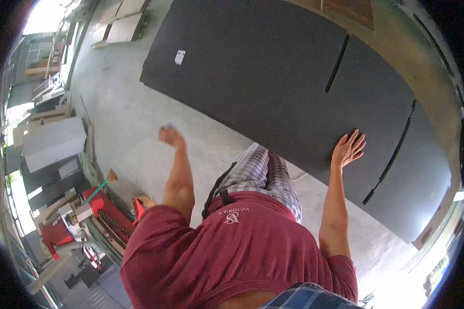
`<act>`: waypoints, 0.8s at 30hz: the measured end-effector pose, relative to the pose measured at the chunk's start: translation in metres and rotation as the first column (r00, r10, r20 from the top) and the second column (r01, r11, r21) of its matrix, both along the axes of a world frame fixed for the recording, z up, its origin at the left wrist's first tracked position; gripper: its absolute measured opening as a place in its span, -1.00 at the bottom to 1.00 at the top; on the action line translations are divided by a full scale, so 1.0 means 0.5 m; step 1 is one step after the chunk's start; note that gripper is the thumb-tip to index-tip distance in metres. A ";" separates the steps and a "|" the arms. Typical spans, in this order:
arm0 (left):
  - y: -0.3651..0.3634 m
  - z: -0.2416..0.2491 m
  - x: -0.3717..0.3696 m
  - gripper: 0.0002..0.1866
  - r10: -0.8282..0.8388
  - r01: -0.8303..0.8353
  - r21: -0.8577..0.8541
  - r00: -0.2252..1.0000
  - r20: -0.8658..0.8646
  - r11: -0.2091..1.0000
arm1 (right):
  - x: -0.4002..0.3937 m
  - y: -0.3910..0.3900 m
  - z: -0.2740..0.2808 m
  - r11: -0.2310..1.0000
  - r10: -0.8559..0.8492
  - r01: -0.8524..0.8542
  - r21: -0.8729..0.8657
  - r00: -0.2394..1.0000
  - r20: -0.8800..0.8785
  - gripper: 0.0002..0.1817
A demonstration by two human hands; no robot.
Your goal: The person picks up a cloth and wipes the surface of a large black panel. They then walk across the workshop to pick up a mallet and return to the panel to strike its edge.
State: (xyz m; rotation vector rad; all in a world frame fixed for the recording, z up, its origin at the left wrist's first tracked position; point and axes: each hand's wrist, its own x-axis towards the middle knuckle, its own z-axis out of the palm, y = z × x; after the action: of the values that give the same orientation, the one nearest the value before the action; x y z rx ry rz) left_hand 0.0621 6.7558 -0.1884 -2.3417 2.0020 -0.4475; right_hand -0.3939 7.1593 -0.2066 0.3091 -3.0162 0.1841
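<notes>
A large dark grey panel (252, 67) lies flat across the upper right, with a small white label (180, 57) near its left end. My right hand (348, 149) rests palm down on the panel with its fingers spread, between two black slots (338, 63) cut or marked in it. Out to the left, my left hand (171, 136) hangs in the air over the concrete floor, clear of the panel. It is blurred and its fingers look closed; a small greyish thing may be at its fingertips, too smeared to name.
Flat boards (125, 26) are stacked at the upper left. A pale grey box or board (55, 143) stands at the left. Red items (108, 216) and long strips lie at the lower left. Concrete floor (113, 103) runs beside the panel's left end.
</notes>
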 end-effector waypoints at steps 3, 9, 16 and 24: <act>0.001 0.046 -0.038 -0.70 -0.303 0.087 -0.329 0.653 -0.695 0.940 | -0.001 0.006 0.003 1.000 0.010 -0.009 -0.010 1.000 0.012 -0.47; 0.199 0.169 -0.635 -0.76 -0.618 0.795 -0.220 0.230 -0.752 0.565 | -0.006 -0.058 0.018 0.997 -0.053 0.057 -0.055 0.997 0.060 -0.46; 0.218 0.097 -0.912 -0.70 -0.741 0.877 -0.330 0.043 -0.671 0.350 | 0.011 -0.120 0.039 0.998 -0.001 -0.005 0.067 0.996 0.092 -0.43; -0.127 0.130 -0.530 -0.82 -0.418 0.541 -0.196 0.324 -0.849 0.818 | 0.022 -0.151 0.101 0.988 -0.113 0.110 0.107 0.993 0.024 -0.47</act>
State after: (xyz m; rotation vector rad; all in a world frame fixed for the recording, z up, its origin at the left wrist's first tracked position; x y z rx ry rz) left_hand -0.2028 6.6923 -0.1234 -1.9431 3.0059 1.1679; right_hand -0.3831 7.0837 -0.1561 0.1460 -3.0681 0.0206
